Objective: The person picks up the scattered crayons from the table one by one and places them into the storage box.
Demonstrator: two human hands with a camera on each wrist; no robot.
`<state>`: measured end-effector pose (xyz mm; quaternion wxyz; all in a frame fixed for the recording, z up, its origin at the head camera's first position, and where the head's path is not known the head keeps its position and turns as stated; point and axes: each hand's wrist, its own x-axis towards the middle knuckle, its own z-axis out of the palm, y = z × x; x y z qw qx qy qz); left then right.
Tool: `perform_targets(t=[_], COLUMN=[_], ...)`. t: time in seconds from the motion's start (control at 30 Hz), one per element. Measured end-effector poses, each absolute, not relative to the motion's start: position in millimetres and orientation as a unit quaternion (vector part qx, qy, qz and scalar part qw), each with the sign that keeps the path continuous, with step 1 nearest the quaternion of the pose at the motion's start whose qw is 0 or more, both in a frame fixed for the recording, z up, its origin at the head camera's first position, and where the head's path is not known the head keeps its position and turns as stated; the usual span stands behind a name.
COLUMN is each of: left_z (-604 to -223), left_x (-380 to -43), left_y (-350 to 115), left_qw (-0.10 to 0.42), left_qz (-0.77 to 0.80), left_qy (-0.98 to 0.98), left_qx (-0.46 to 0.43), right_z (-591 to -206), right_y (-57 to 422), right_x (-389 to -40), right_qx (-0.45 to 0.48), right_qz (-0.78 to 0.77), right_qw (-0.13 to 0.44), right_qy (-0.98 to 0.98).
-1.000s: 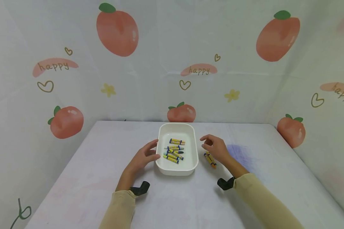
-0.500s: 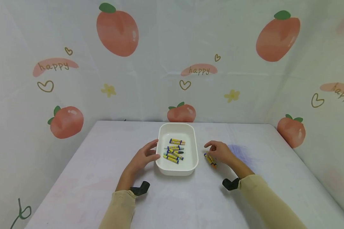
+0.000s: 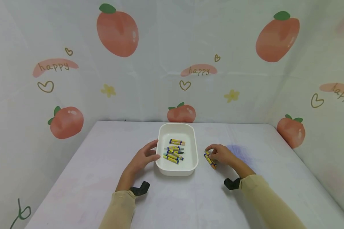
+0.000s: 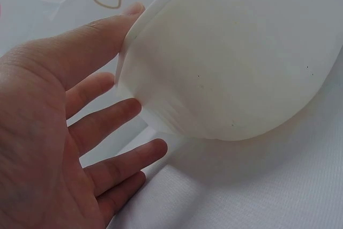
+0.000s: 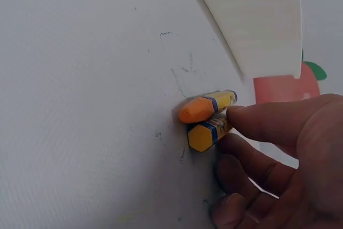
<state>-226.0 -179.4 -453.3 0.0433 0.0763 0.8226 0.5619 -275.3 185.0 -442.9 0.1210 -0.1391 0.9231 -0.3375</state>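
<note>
A white plastic tray point(image 3: 190, 156) stands mid-table with several yellow-wrapped crayons point(image 3: 172, 159) lying in it. My left hand point(image 3: 141, 158) is at its left side: in the left wrist view the thumb lies against the rim and relaxed, nearly straight fingers touch the wall. Just right of the tray, two crayons lie side by side on the cloth. One has an orange tip point(image 5: 195, 110); the other shows a flat yellow end point(image 5: 201, 138). My right hand point(image 3: 222, 155) pinches the yellow-ended crayon between thumb and index finger, its other fingers curled below.
A white cloth covers the table point(image 3: 172, 200), with a purple smudge point(image 3: 240, 156) right of the right hand. Behind it hangs a white curtain point(image 3: 154, 89) printed with peaches and hearts. Each wrist carries a black camera mount point(image 3: 140, 188).
My right hand has moved slightly right and down from beside the tray to the two crayons, and its thumb and index finger have closed on one. The left hand and tray have stayed put.
</note>
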Motion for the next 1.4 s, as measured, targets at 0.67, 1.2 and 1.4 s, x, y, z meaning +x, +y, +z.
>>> perform_targets(t=[0.67, 1.2, 1.4], left_z=[-455, -457, -457], left_x=[-226, -226, -227], left_y=[-179, -180, -180], left_qw=[0.042, 0.043, 0.044], left_qz=[0.557, 0.562, 0.561], left_qy=[0.826, 0.822, 0.823], left_qx=[0.078, 0.076, 0.08], right_z=[-441, -441, -441], right_y=[192, 197, 199], right_x=[-278, -269, -263], right_qx=[-0.194, -0.213, -0.213], right_qz=[-0.313, -0.36, -0.375], right_qw=[0.143, 0.119, 0.091], right_qy=[0.919, 0.901, 0.897])
